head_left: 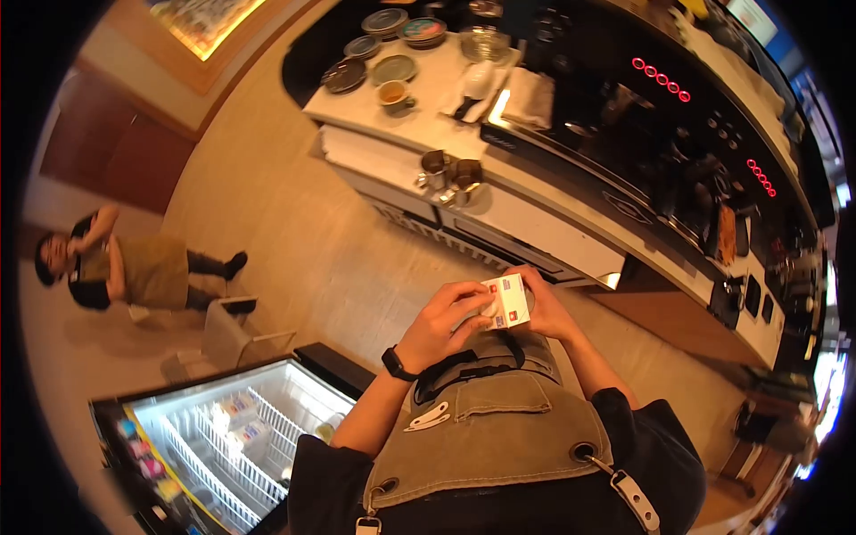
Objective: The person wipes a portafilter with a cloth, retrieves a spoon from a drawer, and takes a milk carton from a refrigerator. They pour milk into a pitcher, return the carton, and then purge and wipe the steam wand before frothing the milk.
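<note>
In front of my apron, both hands are on a white carton (513,301) with small red and blue prints. My right hand (538,299) wraps round its far side, the fingers partly hidden behind it. The fingers of my left hand (448,314) close on a round white cap (489,303) at the carton's near-left face. A dark watch (397,364) sits on my left wrist. Below the carton lies the brown apron (508,410) that I wear.
A lit fridge (192,401) with wire racks and cartons stands at lower left. Ahead runs a counter (428,134) with stacked plates (422,33), a cup (392,94), metal pitchers (450,174) and a coffee machine (606,116). A person (134,263) is by a chair (236,334) at left.
</note>
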Tool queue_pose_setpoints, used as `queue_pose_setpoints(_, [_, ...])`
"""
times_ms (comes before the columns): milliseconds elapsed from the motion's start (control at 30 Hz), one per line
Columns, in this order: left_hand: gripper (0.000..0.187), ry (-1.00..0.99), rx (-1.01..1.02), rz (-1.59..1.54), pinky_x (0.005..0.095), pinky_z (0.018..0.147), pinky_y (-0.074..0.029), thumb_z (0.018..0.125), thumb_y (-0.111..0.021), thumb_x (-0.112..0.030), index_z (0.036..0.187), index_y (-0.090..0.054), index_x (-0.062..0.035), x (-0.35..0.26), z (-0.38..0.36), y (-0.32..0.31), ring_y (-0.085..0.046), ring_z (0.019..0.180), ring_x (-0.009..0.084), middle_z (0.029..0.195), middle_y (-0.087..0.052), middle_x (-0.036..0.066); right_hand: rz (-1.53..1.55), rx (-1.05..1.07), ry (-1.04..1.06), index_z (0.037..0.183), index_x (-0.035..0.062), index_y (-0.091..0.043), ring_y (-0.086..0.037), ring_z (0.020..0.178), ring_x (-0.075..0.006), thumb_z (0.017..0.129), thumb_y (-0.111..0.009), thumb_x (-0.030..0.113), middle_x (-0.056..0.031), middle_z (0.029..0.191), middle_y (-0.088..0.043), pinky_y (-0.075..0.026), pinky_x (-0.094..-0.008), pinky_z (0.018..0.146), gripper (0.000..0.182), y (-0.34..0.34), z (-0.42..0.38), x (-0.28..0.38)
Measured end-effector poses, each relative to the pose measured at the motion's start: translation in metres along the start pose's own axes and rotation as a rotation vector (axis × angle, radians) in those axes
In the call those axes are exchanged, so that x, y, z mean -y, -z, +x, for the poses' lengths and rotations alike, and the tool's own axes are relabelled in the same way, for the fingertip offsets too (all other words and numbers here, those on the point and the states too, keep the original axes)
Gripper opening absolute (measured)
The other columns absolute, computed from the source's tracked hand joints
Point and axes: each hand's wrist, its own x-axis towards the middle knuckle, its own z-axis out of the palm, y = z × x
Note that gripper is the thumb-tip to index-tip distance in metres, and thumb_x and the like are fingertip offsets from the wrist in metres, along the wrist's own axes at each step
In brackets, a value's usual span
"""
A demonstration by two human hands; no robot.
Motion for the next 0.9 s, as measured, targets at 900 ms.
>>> queue_pose_setpoints(900, [0.032,0.039,0.469,-0.070,0.0415,0.088,-0.053,0.088,-0.076,-0.018,0.113,-0.061,-0.0038,0.224,0.166,-0.221,-0.060,0.096,0.0311,0.105,-0.067,0.013,-0.106,-1.218,-0.532,0.131,0.0010,-0.051,-0.057,0.113,-0.0281,0.069,-0.095,0.025,-0.0136,0.122,-0.057,-0.046,-0.0423,0.100,0.080,-0.001,-0.099,-0.041])
